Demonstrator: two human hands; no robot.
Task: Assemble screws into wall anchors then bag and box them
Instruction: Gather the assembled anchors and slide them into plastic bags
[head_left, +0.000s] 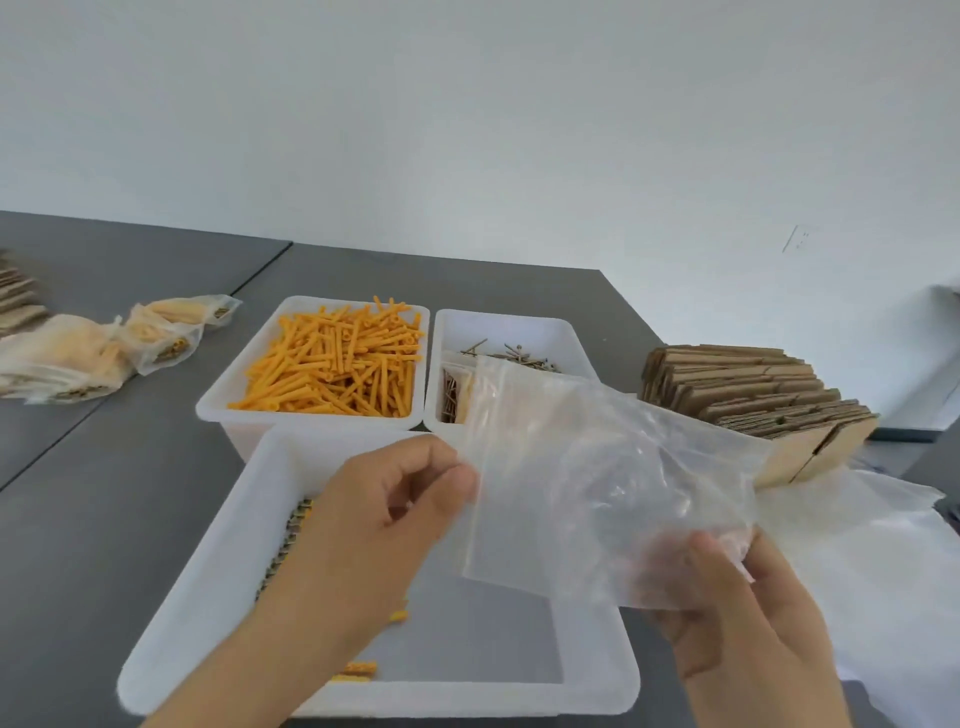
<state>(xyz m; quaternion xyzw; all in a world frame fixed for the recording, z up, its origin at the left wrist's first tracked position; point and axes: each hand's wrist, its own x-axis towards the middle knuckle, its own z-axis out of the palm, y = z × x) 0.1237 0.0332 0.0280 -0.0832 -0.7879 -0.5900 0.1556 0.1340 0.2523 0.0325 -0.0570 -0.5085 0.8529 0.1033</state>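
Clear, crinkled plastic is what both hands are working: an empty zip bag held above the front white tray, just in front of the tray of screws. The left hand pinches its left edge between thumb and curled fingers; the right hand grips the lower right corner. To do this well, I judge the mouth should be rubbed apart and held wide over the tray, so the few orange anchors with screws lying there drop in without snagging. Thin and limp, the film looks likely to cling shut. Loose orange wall anchors fill the back-left tray.
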